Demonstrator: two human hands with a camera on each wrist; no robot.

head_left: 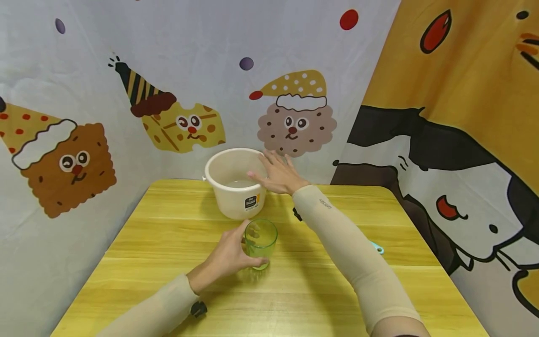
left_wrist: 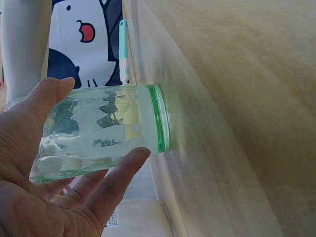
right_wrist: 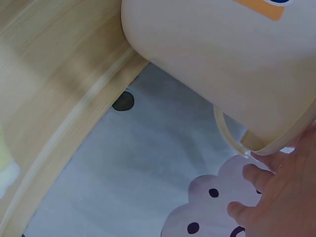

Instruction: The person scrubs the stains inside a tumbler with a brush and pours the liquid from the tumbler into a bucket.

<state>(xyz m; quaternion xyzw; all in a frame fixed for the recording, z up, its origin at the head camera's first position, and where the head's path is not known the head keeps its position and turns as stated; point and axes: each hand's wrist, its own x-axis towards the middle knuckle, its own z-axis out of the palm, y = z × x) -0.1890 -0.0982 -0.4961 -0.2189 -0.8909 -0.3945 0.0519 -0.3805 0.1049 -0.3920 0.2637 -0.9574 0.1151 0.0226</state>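
Observation:
A clear green drinking glass (head_left: pixel 262 241) stands upright on the wooden table. My left hand (head_left: pixel 227 255) holds it from the left, with thumb and fingers around its side; the left wrist view shows the glass (left_wrist: pixel 98 131) between them. Behind it stands a white plastic bucket (head_left: pixel 236 199) with a dark and yellow label. At the bucket's right rim is my right hand (head_left: pixel 280 175), its fingers spread. In the right wrist view this hand (right_wrist: pixel 284 187) lies close beside the rim, near the end of the bucket's handle (right_wrist: pixel 227 133); firm contact is hard to tell.
A light-blue-handled tool (head_left: pixel 377 248) lies on the table at right, mostly hidden by my right forearm. The table (head_left: pixel 177 243) ends just behind the bucket, where a printed cloth (head_left: pixel 189 42) hangs.

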